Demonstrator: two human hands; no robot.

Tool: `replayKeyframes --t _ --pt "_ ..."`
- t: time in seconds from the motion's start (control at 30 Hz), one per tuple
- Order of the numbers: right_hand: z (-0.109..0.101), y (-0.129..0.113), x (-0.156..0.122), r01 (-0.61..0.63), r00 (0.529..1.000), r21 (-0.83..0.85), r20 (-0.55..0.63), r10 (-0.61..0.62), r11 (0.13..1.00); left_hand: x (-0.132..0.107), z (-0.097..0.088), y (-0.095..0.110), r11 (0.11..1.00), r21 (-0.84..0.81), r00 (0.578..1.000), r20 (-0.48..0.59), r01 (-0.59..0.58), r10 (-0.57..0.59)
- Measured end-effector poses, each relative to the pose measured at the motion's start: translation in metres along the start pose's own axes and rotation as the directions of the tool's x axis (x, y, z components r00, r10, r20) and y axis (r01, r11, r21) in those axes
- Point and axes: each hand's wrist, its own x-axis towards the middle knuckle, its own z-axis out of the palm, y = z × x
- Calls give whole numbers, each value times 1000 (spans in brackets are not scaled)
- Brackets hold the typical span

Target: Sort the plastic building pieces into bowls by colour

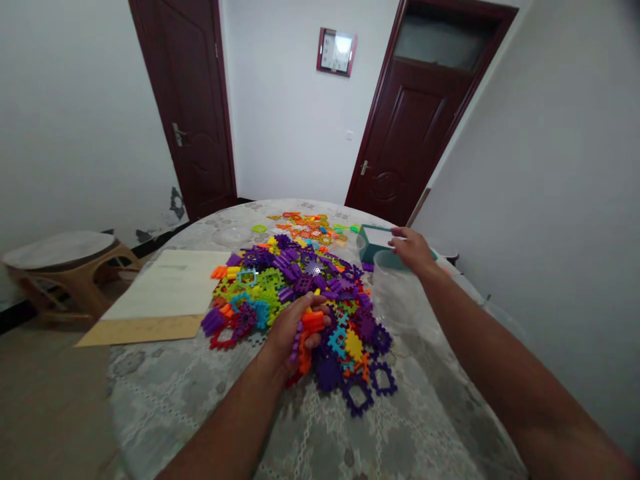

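A heap of colourful plastic interlocking pieces lies spread over a round table with a lace cloth. My left hand rests at the near side of the heap, its fingers curled round a bunch of orange and purple pieces. My right hand reaches to the far right and touches the top of a teal box, fingers bent over its edge. A clear plastic tub stands just in front of that box, below my right wrist.
A flat cardboard sheet lies on the table's left side and overhangs its edge. A low wooden stool stands at the left on the floor. Two dark doors and a wall clock face me.
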Motion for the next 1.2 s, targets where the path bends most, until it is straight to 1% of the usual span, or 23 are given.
replayKeyframes --t 0.07,0.1,0.17,0.2,0.27,0.3,0.33,0.4,0.5,0.6,0.63,0.7,0.73,0.8,0.83,0.87,0.97,1.03,1.07,1.1,1.13,1.17,1.2 --pt "8 -19 -39 67 992 55 105 -73 996 0 1 1 1000 -24 1000 -12 5 -5" --pt "12 -32 -63 136 974 90 172 -150 987 0 1 1 999 -35 1000 -21 6 -6" --pt "20 -60 -118 287 909 161 265 -322 944 -1 3 2 999 -44 1000 -29 9 -11" --pt "24 -74 -146 348 871 207 289 -397 914 -2 4 3 999 -43 999 -36 11 -13" --pt "34 -97 -195 421 794 280 346 -500 863 -5 6 3 999 -36 998 -58 21 -23" --pt "40 -105 -215 433 774 310 353 -525 847 -6 7 4 999 -33 997 -78 19 -22" --pt "47 -110 -230 430 770 323 357 -530 843 -6 8 4 1000 -28 995 -101 6 -9" --pt "61 -115 -248 408 791 319 344 -505 856 -6 9 4 999 -13 989 -140 -43 41" --pt "73 -114 -254 360 834 333 303 -461 871 -4 9 2 994 -7 981 -163 -109 107" --pt "73 -113 -253 296 875 399 252 -415 868 -3 8 0 995 -38 984 -158 -90 83" --pt "71 -113 -253 243 893 427 251 -373 871 -4 9 -1 996 -39 985 -158 -82 75" --pt "69 -112 -254 55 925 510 297 -236 858 -6 11 -2 996 -27 982 -171 -83 77" --pt "69 -112 -255 -66 926 563 343 -161 824 -7 12 -3 996 -18 980 -181 -90 86" --pt "71 -109 -256 -287 899 658 436 -41 696 -9 14 -4 993 -5 973 -200 -117 113" --pt "72 -108 -256 -362 886 694 463 0 622 -9 15 -4 991 2 969 -208 -136 133" --pt "73 -107 -256 -410 880 722 474 33 557 -9 16 -4 987 11 963 -217 -158 156" --pt "74 -106 -252 -474 869 769 486 88 429 -8 15 -4 977 39 946 -244 -210 213" --pt "70 -105 -247 -500 859 780 502 100 376 -7 14 -4 975 49 941 -253 -217 222" --pt "66 -104 -243 -508 855 780 509 102 364 -6 13 -4 977 56 943 -255 -208 216" --pt "61 -103 -239 -508 854 777 510 101 372 -5 12 -4 978 62 945 -255 -197 207" --pt "55 -100 -234 -489 861 769 500 89 410 -5 11 -4 980 64 948 -250 -187 197" --pt "48 -97 -228 -443 880 757 470 71 481 -5 11 -4 982 61 953 -239 -177 187" --pt "39 -93 -221 -359 913 735 404 53 575 -5 11 -4 984 52 959 -222 -171 178"
